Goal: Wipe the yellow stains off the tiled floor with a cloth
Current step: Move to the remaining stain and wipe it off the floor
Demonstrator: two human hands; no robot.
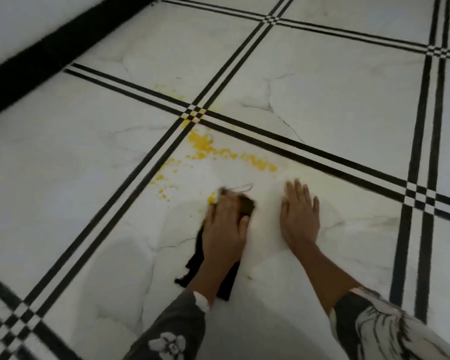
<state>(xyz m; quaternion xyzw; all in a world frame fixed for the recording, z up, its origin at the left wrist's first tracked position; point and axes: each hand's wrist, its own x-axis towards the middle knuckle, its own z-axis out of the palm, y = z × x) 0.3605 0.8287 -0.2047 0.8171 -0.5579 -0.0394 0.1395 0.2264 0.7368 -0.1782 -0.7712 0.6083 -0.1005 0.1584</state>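
Cloth [191, 268] lengthwise toward stains [200, 144], under left hand [224, 224]

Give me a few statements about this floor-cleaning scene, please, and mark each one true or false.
1. The left hand presses the dark brown-black fabric cloth onto the white tiled floor. True.
2. The right hand holds a second cloth. False: it lies flat on bare tile and holds nothing.
3. The splattered yellow stains have all been wiped away. False: a band of them remains on the tile beyond both hands.
4. Some yellow reaches the crossing of the black inlay stripes. True.
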